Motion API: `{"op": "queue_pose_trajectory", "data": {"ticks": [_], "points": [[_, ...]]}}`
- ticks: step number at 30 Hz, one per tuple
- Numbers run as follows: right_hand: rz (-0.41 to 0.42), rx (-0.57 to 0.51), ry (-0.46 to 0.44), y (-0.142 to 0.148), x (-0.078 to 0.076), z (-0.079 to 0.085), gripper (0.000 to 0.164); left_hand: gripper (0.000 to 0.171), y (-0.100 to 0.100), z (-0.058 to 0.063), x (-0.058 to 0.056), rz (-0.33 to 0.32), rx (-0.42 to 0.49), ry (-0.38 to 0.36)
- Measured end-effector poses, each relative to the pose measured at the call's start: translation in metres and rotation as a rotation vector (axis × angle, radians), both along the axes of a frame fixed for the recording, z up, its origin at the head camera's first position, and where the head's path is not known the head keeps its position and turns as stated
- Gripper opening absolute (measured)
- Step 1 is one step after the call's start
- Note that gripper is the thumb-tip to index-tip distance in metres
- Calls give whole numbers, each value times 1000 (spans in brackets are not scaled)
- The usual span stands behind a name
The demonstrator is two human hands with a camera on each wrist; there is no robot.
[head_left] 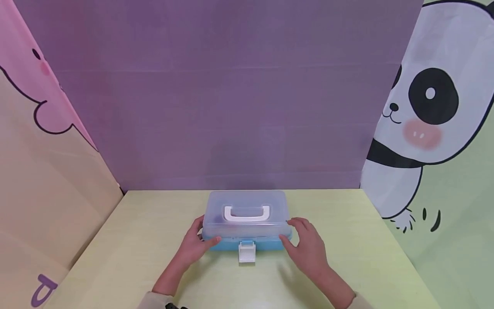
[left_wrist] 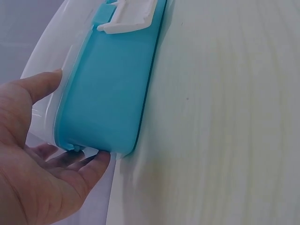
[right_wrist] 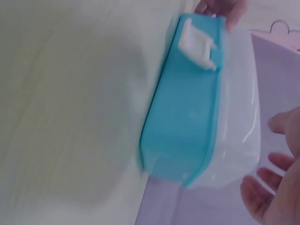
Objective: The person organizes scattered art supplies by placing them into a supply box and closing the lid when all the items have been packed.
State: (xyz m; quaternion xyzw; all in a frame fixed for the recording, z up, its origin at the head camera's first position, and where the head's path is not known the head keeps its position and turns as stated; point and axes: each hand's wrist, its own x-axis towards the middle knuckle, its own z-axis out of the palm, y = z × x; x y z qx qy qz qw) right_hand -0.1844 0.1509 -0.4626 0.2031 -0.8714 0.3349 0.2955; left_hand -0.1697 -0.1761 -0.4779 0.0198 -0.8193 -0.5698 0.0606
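Observation:
A plastic storage box [head_left: 246,229] with a light blue base and a clear, frosted lid stands on the table. On top of the lid lies a white handle [head_left: 247,217]. The white front latch [head_left: 247,252] is flipped outward from the blue base, and the lid is down. My left hand [head_left: 194,243] grips the box's left end, thumb over the lid's front edge and fingers at the end wall, as the left wrist view shows. At the opposite end, my right hand [head_left: 308,246] has its fingers spread, slightly apart from the lid in the right wrist view.
The pale wood-patterned table [head_left: 339,266] extends around the box. Behind it rises a purple backdrop [head_left: 239,107]. A side panel with a panda picture [head_left: 436,141] stands at the right, and a beige and pink panel [head_left: 46,184] at the left.

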Motion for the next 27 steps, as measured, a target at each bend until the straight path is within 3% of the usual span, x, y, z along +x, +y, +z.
{"op": "queue_pose_trajectory", "data": {"ticks": [4, 7, 13, 17, 20, 27], "points": [[52, -3, 92, -12, 9, 2, 23, 77, 0, 0, 2, 9, 21, -4], [96, -7, 86, -21, 17, 4, 17, 77, 1, -1, 1, 15, 29, -11], [267, 91, -216, -37, 22, -2, 7, 76, 1, -3, -2, 42, 27, -4], [355, 126, -350, -44, 19, -10, 7, 76, 2, -5, -2, 50, 41, 7], [370, 135, -425, -46, 16, -15, 4, 75, 1, -7, -1, 55, 57, 14], [391, 127, -595, -50, 16, -20, 26, 77, 0, -10, 4, 58, 107, 17]]}}
